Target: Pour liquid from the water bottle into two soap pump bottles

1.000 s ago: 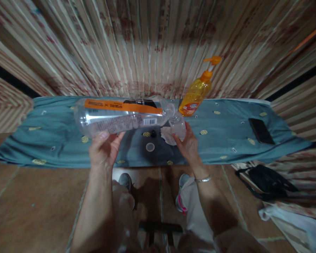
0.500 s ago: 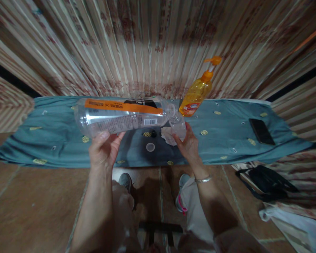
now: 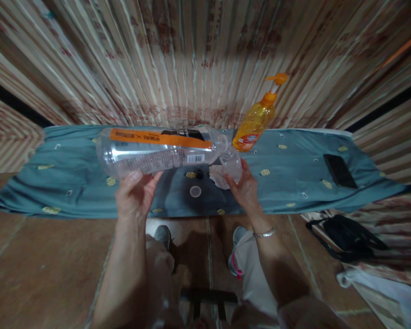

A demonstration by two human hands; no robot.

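My left hand (image 3: 137,192) grips a large clear plastic bottle (image 3: 157,148) with an orange and silver label, tipped on its side with its neck to the right. The bottle's mouth meets the opening of a small clear bottle (image 3: 231,162), tilted below it. Around that small bottle my right hand (image 3: 243,185) is closed. A crumpled white tissue (image 3: 219,177) shows beside the right fingers; whether they hold it too, I cannot tell. On the cloth below lie a round translucent lid (image 3: 195,192) and a small black cap (image 3: 200,174).
An orange pump bottle of yellow liquid (image 3: 255,123) stands behind the small bottle. A black phone (image 3: 340,171) lies at the right on the teal cloth (image 3: 82,183). Pleated curtains (image 3: 192,59) hang behind the table. A black bag (image 3: 349,237) is at lower right.
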